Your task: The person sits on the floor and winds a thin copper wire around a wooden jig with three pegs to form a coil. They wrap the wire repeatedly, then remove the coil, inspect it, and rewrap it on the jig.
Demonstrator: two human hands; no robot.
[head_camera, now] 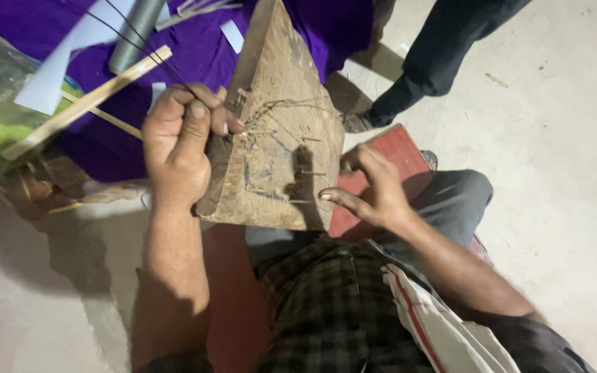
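Observation:
A worn wooden block (278,131) stands tilted in front of me, its face scratched and studded with small nails and thin wire. My left hand (177,141) is closed around a few thin dark wires (146,48) at the block's left edge; the wires run up and away to the top left. My right hand (371,186) rests against the block's lower right edge with fingers spread, holding nothing that I can see.
A purple cloth (195,62) covers the floor behind the block, with a bamboo stick (84,103), a grey tube (133,34) and paper pieces on it. A red board (395,159) lies under my right hand. Another person's legs (437,55) stand at the top right.

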